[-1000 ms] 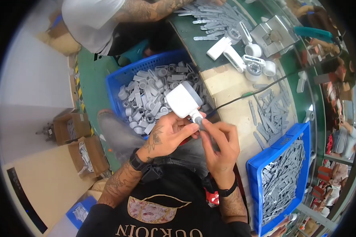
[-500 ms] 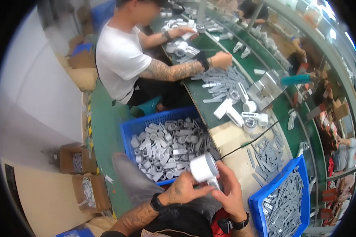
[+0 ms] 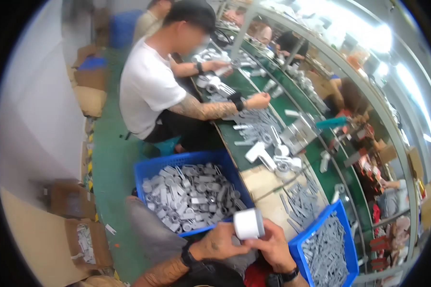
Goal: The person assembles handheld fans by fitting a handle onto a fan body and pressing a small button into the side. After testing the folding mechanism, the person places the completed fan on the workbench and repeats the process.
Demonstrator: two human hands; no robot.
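In front of my body I hold a white round plastic housing [image 3: 246, 225] with a grey rim on its right side. My left hand [image 3: 219, 245] grips its lower left, with the thumb reaching under it. From the right, my right hand [image 3: 272, 243] closes on the rim and the underside. The fingers of both hands hide the bottom of the housing, where any handle cannot be seen. Just beyond my left hand stands a blue crate [image 3: 141, 179] heaped with similar white and grey housings [image 3: 189, 193]. Close to my right hand is a blue bin [image 3: 299, 253] full of thin grey strips [image 3: 325, 251].
A wooden board [image 3: 258, 184] and loose grey strips [image 3: 301, 203] lie on the green bench. Further along are white housings [image 3: 261, 155] and a metal fixture with a teal handle [image 3: 331, 122]. A seated co-worker [image 3: 151, 86] works at the left. Cardboard boxes [image 3: 100, 244] stand on the floor.
The housing has turned in my hands, and the handle seen under it before is now hidden. My view has tilted up, and the co-worker's near hand has drawn slightly back.
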